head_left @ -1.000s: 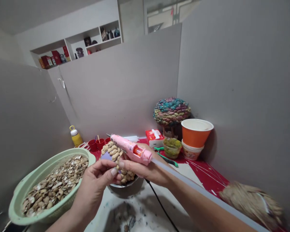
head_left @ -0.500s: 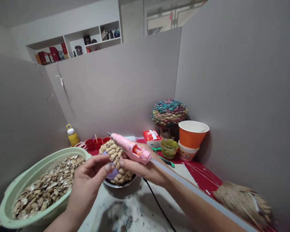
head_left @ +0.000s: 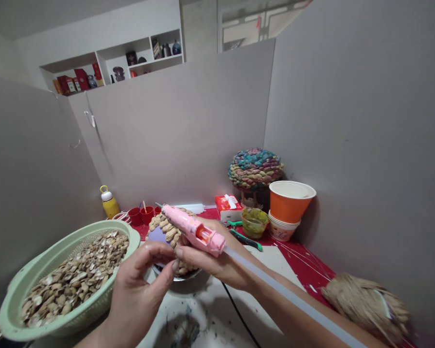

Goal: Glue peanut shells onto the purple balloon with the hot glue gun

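A pink glue gun (head_left: pixel 192 228) is in my right hand (head_left: pixel 213 258), its nozzle pointing up and left and a long glue stick trailing from its back. My left hand (head_left: pixel 139 280) is bent, thumb and fingers brought together close to my right fingertips; what they hold, if anything, is too small to name. Behind both hands, a purple ball (head_left: pixel 157 235) partly covered with peanut shells (head_left: pixel 169 228) rests in a metal bowl (head_left: pixel 190 277). Much of the ball is hidden by my hands and the gun.
At left stands a green basket (head_left: pixel 12 309) of peanut shells. Red cups (head_left: pixel 147 214) and a yellow bottle (head_left: pixel 110 205) are behind. To the right are a tissue pack (head_left: pixel 228 209), pliers (head_left: pixel 246 239), a green bowl (head_left: pixel 254 224), an orange bucket (head_left: pixel 289 205) and a twine bundle (head_left: pixel 366 304).
My left hand has moved right and slightly down, reaching my right fingertips. The glue gun has shifted slightly down and left, covering more of the ball's upper right.
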Demonstrator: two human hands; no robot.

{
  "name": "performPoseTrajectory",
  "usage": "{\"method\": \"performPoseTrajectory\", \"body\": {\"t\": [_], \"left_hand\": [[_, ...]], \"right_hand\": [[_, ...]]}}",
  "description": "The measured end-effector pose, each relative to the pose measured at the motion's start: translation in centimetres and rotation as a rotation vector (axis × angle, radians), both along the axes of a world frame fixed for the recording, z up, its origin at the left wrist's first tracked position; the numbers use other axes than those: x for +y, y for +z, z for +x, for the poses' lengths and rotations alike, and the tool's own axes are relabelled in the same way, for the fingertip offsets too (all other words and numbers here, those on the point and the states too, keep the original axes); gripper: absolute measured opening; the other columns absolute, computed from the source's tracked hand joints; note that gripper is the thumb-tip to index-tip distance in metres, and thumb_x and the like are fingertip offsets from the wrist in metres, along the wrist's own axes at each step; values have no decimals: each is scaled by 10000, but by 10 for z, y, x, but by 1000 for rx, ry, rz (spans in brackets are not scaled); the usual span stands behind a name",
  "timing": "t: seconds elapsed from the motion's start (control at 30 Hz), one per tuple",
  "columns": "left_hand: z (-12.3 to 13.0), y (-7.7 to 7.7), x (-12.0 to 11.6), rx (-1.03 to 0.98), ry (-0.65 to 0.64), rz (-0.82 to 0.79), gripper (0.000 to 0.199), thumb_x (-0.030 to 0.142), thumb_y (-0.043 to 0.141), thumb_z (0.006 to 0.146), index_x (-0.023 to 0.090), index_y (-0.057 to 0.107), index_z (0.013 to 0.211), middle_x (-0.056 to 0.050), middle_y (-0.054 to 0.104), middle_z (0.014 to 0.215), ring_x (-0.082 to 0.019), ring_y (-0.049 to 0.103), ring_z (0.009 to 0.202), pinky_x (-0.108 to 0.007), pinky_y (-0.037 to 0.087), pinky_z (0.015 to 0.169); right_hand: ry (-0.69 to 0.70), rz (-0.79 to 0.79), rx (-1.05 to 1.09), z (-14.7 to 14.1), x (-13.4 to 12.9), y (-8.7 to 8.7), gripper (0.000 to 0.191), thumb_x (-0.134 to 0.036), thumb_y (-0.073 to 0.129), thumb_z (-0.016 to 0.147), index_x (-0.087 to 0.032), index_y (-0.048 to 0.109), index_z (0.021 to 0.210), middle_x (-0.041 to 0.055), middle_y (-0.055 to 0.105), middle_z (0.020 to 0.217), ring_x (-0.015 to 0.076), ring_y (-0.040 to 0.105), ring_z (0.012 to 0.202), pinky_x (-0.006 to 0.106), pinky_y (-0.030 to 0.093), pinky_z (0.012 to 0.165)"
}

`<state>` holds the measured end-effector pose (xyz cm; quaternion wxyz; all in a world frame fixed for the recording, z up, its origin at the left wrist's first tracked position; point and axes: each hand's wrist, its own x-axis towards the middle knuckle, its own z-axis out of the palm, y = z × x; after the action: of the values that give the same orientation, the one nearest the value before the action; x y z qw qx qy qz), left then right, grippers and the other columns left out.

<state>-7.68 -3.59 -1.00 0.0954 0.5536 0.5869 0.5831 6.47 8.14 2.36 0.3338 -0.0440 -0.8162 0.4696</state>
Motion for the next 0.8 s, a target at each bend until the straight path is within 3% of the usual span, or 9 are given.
{"method": "performPoseTrajectory", "body": {"t": [0.3, 0.53, 0.7, 0.8], "left_hand": [[2, 2, 1, -125, -12, -20, 44, 224, 734, 763, 209, 707, 794, -30, 701, 773, -184, 663, 735, -248, 538, 708], [0, 2, 0, -93, 20, -17, 26, 228, 739, 762, 208, 726, 773, -38, 705, 788, -185, 658, 748, -255, 531, 726], [-3, 9, 3, -359, -88, -87, 132, 229, 815, 685, 180, 716, 756, -20, 695, 727, -143, 633, 677, -218, 514, 651], [-11, 11, 7, -582, -210, -141, 200, 224, 846, 657, 166, 689, 768, 7, 664, 697, -107, 611, 636, -200, 504, 629]], "right_hand": [[68, -91, 25, -2, 0, -4, 115, -183, 597, 813, -168, 537, 910, -56, 384, 677, 111, 355, 626, 237, 311, 556], [48, -82, 33, -5, 0, -7, 356, -167, 589, 807, -160, 535, 1159, -62, 393, 663, 112, 348, 603, 236, 302, 539], [31, -105, 17, -4, 0, -6, 84, -200, 592, 798, -181, 528, 848, -53, 386, 662, 109, 356, 607, 240, 317, 540], [-1, -115, -1, -2, -1, -4, 90, -253, 601, 813, -187, 544, 834, -44, 404, 655, 120, 376, 607, 248, 340, 538]]}}
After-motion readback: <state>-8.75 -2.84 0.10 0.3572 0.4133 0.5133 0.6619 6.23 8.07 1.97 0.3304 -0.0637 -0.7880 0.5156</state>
